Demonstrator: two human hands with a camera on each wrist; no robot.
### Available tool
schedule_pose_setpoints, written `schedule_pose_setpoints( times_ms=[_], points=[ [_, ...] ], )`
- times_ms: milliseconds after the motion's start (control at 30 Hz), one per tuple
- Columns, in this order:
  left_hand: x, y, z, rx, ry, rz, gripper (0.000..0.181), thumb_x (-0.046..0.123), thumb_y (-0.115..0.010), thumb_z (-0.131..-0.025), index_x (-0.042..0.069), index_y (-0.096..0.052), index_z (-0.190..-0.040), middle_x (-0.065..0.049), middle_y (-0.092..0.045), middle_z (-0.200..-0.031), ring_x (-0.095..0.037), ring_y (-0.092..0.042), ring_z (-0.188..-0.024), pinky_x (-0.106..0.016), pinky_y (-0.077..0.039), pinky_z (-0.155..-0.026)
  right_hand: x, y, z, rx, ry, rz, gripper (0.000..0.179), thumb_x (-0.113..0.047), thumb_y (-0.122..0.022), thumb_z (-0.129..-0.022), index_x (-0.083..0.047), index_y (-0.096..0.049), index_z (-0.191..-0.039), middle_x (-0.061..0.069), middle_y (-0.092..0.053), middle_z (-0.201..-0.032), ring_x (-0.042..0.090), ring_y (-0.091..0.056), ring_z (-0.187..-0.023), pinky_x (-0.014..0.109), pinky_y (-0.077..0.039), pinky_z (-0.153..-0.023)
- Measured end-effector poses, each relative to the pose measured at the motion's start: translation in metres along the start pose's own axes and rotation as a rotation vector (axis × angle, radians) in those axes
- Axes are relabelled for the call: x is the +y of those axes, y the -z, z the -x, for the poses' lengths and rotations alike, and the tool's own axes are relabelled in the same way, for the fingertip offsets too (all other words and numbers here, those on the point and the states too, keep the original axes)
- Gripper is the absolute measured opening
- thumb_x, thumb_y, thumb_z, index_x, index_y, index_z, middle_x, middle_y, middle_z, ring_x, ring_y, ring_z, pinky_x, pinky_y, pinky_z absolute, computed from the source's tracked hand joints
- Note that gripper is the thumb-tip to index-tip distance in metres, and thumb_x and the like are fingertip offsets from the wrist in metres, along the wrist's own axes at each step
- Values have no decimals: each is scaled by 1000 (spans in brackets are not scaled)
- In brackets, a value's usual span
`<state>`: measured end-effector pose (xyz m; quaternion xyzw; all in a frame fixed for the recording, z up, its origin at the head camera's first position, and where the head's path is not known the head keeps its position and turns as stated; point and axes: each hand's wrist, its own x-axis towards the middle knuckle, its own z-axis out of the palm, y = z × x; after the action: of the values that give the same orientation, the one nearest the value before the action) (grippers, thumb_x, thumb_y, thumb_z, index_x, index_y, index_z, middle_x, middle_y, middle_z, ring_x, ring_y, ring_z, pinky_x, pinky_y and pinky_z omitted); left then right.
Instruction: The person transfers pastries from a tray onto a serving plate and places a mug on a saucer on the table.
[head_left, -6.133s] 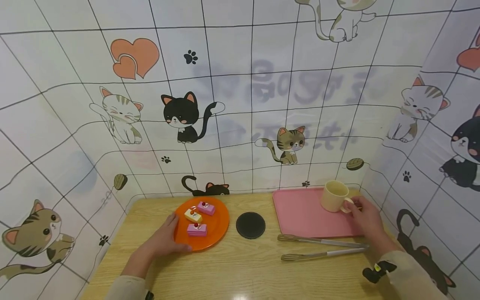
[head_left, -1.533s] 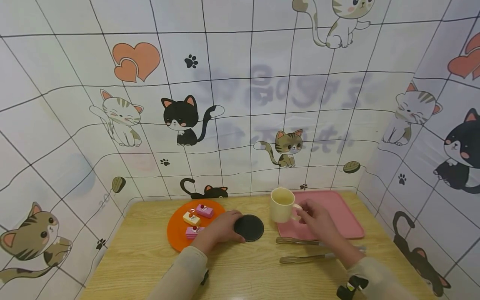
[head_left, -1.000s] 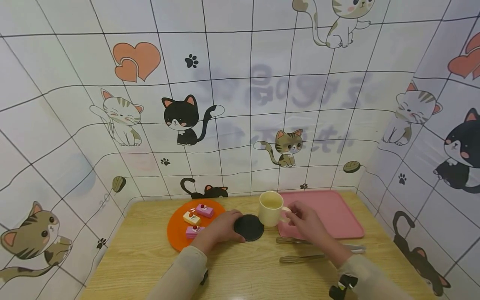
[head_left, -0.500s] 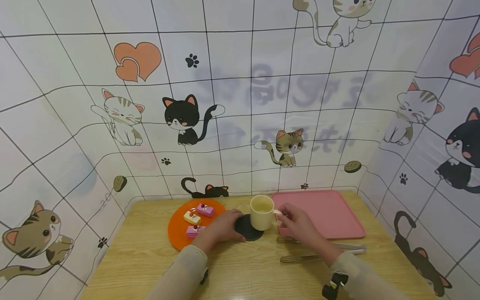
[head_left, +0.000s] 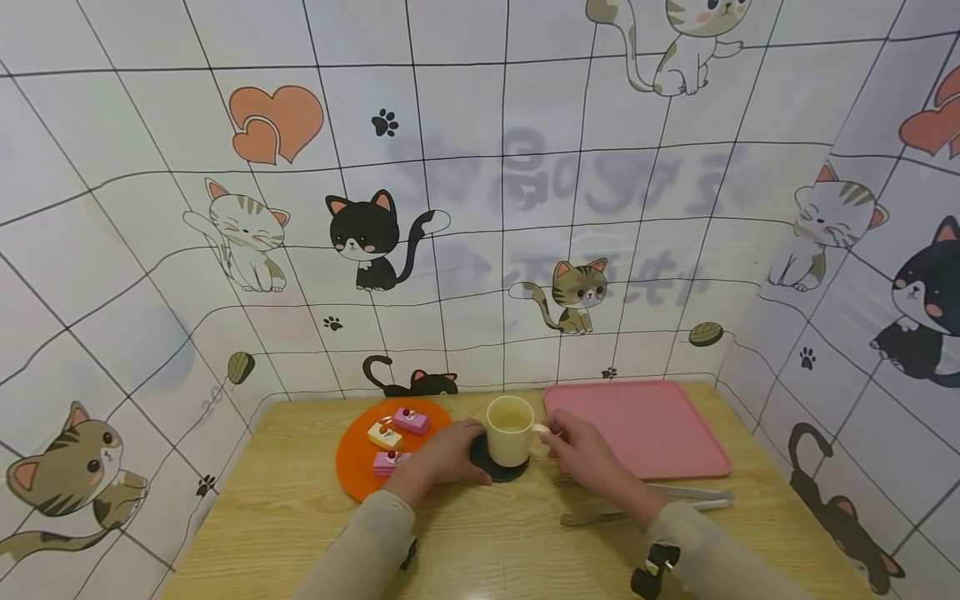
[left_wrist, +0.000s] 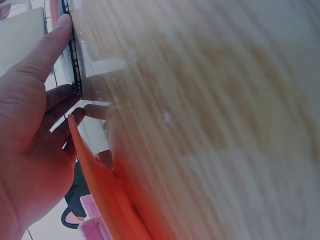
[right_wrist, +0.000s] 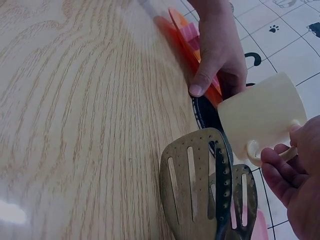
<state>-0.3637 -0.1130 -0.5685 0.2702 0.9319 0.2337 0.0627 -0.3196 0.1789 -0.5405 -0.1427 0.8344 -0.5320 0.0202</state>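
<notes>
A cream mug (head_left: pixel 510 437) stands upright over a round black coaster (head_left: pixel 481 458) in the head view. My right hand (head_left: pixel 581 446) pinches its handle between thumb and fingers, seen closely in the right wrist view with the mug (right_wrist: pixel 262 112). At the coaster's left side is my left hand (head_left: pixel 446 454), its thumb and fingers spread around the edge. In the left wrist view the thumb tip and a finger of the left hand (left_wrist: pixel 35 95) meet the edge of the coaster (left_wrist: pixel 76 55). Much of the coaster is hidden under the mug.
Left of the coaster lies an orange plate (head_left: pixel 352 458) with toy cake slices (head_left: pixel 392 462), partly behind the left hand. A pink tray (head_left: pixel 637 425) is at the back right. Metal tongs (head_left: pixel 701 500) with slotted heads lie below the right forearm. A patterned wall stands behind.
The right hand has carried the mug left from the pink tray to over the coaster. Earlier the left hand went from the orange plate to the coaster, where it has stayed.
</notes>
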Motion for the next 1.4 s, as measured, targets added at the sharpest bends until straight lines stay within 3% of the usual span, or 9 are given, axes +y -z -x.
schedule_pose_setpoints(
  times_ms=[267, 600, 967, 1167, 1400],
  points=[
    [-1, -2, -2, -6, -5, -17, 86, 47, -100, -81, 10, -65, -151, -8, -63, -155, -31, -58, -143, -49, -42, -127, 3, -5, -4, 0, 58, 77, 6, -8, -68, -111, -4, -69, -114, 22, -71, -106, 35, -76, -86, 40, -64, -67],
    [-1, -2, -2, 6, -23, -3, 90, 46, -101, -80, 9, -64, -153, -8, -63, -155, -31, -58, -144, -50, -42, -127, 6, -7, -5, 5, 87, 108, 6, -11, -69, -111, -6, -70, -110, 20, -71, -102, 37, -77, -85, 37, -65, -70],
    [-2, -2, -3, 2, -18, -3, 88, 46, -100, -81, 9, -64, -152, -9, -63, -155, -31, -58, -144, -49, -41, -127, 6, -3, -9, -68, 64, 75, 9, -8, -67, -111, 0, -70, -114, 23, -72, -105, 38, -78, -90, 55, -66, -81],
    [0, -3, -1, -3, -11, -8, 89, 45, -100, -82, 9, -63, -154, -9, -62, -156, -32, -57, -144, -49, -41, -127, 8, -3, -10, -81, 69, 69, 8, -7, -68, -111, 0, -70, -114, 24, -72, -105, 39, -77, -90, 53, -66, -79],
    [0, -1, 3, -7, -15, 23, 93, 43, -100, -82, 11, -57, -158, -8, -58, -159, -30, -56, -146, -49, -41, -127, 8, -2, -9, -75, 89, 72, 9, -7, -69, -110, -1, -72, -116, 22, -74, -107, 41, -77, -91, 37, -65, -73]
  ],
)
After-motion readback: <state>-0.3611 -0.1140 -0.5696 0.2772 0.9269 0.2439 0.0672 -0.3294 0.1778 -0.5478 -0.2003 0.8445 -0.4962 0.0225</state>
